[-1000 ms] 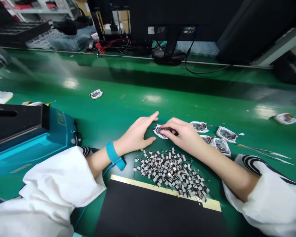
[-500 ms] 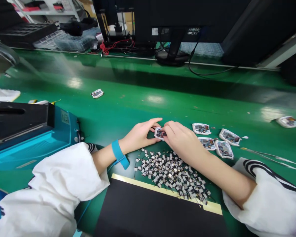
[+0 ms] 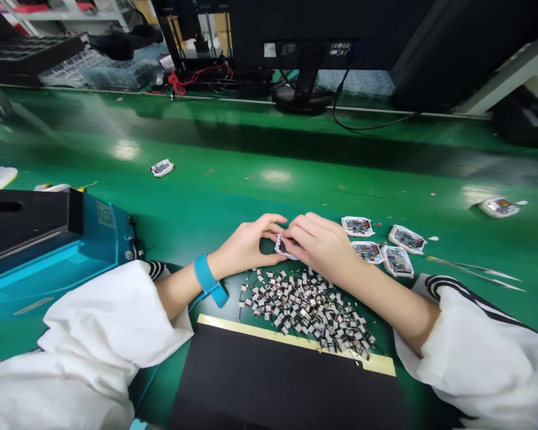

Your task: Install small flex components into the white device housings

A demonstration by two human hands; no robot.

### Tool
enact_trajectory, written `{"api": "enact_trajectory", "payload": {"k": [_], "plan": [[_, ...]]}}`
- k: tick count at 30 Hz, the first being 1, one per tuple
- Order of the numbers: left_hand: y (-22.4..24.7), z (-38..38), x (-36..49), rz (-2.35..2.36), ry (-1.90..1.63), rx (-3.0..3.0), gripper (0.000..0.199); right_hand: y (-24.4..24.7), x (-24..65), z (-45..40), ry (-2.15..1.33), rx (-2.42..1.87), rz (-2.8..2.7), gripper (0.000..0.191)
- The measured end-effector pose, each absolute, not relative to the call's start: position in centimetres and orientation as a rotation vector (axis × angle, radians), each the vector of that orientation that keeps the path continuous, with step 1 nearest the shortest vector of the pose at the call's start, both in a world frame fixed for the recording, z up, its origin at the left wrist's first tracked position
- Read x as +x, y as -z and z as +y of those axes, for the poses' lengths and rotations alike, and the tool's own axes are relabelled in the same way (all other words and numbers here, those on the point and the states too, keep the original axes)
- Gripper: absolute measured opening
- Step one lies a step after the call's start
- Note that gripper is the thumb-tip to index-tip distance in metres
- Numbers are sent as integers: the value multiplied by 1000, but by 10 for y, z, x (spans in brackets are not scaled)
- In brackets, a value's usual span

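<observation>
A small white-rimmed case with electronics inside (image 3: 283, 246) is held between both hands above the green table. My left hand (image 3: 251, 243), with a teal band at the wrist, grips its left edge between thumb and fingers. The fingers of my right hand (image 3: 318, 242) close over the case's right part and cover much of it; whether they pinch a smaller part is hidden. Just below the hands lies a heap of small silvery parts with black leads (image 3: 309, 310). Several similar open cases (image 3: 398, 261) rest right of my right hand.
Tweezers (image 3: 479, 272) lie at the right. Single cases sit at the upper left (image 3: 162, 168) and far right (image 3: 500, 207). A teal and black machine (image 3: 103, 239) stands left, a black mat (image 3: 287, 382) in front, a monitor stand (image 3: 305, 89) behind.
My right hand's fingers have moved further over the case, covering more of it. The whole view has shifted slightly, so the table objects appear further left.
</observation>
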State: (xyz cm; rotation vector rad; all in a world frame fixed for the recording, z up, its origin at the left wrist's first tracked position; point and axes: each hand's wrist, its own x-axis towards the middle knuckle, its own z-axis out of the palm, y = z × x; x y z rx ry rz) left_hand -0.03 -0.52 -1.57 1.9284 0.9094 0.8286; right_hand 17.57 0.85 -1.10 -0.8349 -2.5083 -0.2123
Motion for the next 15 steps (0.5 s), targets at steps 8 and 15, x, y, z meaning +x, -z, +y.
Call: {"api": "enact_trajectory", "payload": {"k": [8,15], "plan": [[15,-8,2,1016,-857,1961,51,8,180,5,83,-873,-2525,18],[13,-11,4,1068,-918,1938,47,6,173,4,183,-909,-2474,16]]}}
